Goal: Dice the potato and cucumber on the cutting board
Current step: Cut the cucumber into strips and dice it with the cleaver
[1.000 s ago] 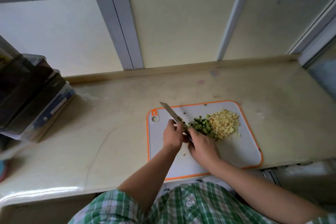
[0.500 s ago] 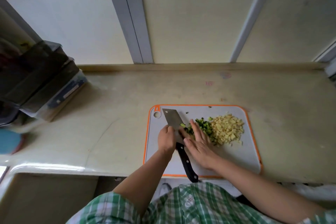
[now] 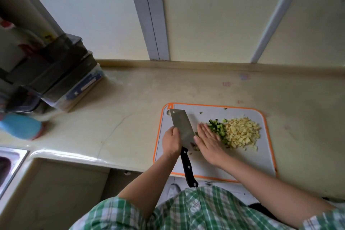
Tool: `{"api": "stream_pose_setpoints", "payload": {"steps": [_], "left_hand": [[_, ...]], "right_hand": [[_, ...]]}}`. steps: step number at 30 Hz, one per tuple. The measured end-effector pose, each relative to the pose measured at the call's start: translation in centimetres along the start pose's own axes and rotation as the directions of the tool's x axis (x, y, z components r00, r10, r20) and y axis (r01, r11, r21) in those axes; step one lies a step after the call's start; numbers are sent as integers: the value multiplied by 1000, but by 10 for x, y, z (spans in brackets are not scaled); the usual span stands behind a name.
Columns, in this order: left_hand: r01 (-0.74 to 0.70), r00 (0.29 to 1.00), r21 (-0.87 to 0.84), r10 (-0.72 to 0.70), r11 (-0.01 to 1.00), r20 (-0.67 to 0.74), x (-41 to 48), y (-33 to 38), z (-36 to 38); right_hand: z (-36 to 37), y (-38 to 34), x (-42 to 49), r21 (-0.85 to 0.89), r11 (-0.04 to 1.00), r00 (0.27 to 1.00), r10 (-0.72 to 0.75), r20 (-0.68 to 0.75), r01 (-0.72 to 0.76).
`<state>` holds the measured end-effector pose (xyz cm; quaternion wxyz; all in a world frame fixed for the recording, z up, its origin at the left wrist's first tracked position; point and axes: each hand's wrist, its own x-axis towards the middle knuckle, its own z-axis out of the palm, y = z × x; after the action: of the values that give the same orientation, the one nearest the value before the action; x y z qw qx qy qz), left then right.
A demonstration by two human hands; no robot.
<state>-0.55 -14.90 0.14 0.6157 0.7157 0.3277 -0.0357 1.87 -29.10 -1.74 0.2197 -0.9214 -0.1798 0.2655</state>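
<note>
A grey cutting board (image 3: 242,164) with an orange rim lies on the counter in front of me. On it sit a heap of pale yellow potato dice (image 3: 242,134) and, touching its left side, a smaller heap of green cucumber dice (image 3: 216,128). A cleaver (image 3: 182,127) lies nearly flat on the board's left part, its black handle (image 3: 187,168) pointing toward me past the board's edge. My left hand (image 3: 170,142) grips the blade at its left edge. My right hand (image 3: 209,140) is flat with straight fingers, between the blade and the cucumber heap, touching the dice.
Dark stacked containers (image 3: 61,73) stand at the counter's left, with a blue object (image 3: 20,126) in front of them. A steel sink (image 3: 7,164) shows at the lower left. The counter's front edge runs just under the board. A wall rises behind.
The cleaver went from raised on edge to lying nearly flat, handle toward me. My right hand let go, opened flat and slid right against the cucumber dice. My view shifted left.
</note>
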Motion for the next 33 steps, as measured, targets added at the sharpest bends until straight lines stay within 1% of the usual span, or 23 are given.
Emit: {"api": "stream_pose_setpoints", "payload": {"steps": [2,4,5,6,8,9,12,13,14,15,17,18,19,22,23,25,26,27,28,30,31,32,33], "left_hand": [[-7,1000,7,7,1000,-5,2,-3,-1],[-10,1000,4,10,1000,-9,4,-5,-1],[-6,1000,-1,6,1000,-8,4,-5,0],[-2,1000,0,2,1000,-6,4,-5,0],[-5,1000,-9,4,1000,-9,3,-3,-1],[-6,1000,-19,5,1000,-17,4,-3,-2],[44,997,-62,-48,997,-68,9,-3,-3],[69,994,-90,-77,993,-78,10,-4,-4],[85,992,-113,-94,990,-82,12,-4,-3],[91,992,-127,-102,988,-81,13,-5,-3],[86,993,-129,-96,988,-74,15,-6,-2],[83,993,-118,-91,990,-70,15,-7,-2],[81,994,-107,-89,991,-68,16,-8,-2],[79,994,-99,-85,992,-62,16,-6,0],[79,995,-96,-84,992,-53,15,-4,1],[64,997,-76,-66,995,-33,11,0,1],[49,998,-44,-50,998,-25,10,2,1],[29,999,1,-29,1000,-19,9,4,1],[9,1000,49,-9,999,-15,9,6,2],[-25,1000,113,25,993,4,7,9,5],[-32,999,125,29,992,21,6,12,8],[-35,999,130,30,991,40,3,16,12],[-41,998,124,33,991,60,2,19,16]], "right_hand": [[-1,-3,-4,42,993,993,-104,-56,107],[4,-8,-5,34,970,970,-239,-45,241],[8,-8,-4,16,963,962,-268,-43,269],[11,-6,-3,6,970,969,-241,-45,242],[10,1,-4,-15,992,990,-126,-69,125],[8,3,-7,-11,992,989,-122,-83,122],[7,3,-18,45,945,943,-320,-95,325],[9,3,-21,47,933,932,-351,-87,356],[12,5,-21,44,938,937,-341,-83,345],[13,7,-21,41,954,952,-292,-88,297],[11,12,-19,42,988,983,-144,-113,149],[7,12,-20,43,993,988,-100,-118,106],[2,10,-21,38,994,988,-102,-116,107],[0,3,-23,-23,981,977,-192,-91,190],[0,1,-23,-39,986,982,-165,-86,162],[-2,3,-22,-8,1000,993,-8,-118,7],[-5,3,-23,15,999,988,40,-152,-38],[-8,2,-25,40,999,982,31,-185,-24],[-12,0,-28,74,997,982,-12,-191,27],[-18,-10,-35,163,983,993,-74,-90,88],[-18,-14,-37,165,982,996,-86,-18,88],[-17,-16,-38,149,985,996,-85,12,82],[-16,-17,-39,141,988,998,-63,-4,63]]}}
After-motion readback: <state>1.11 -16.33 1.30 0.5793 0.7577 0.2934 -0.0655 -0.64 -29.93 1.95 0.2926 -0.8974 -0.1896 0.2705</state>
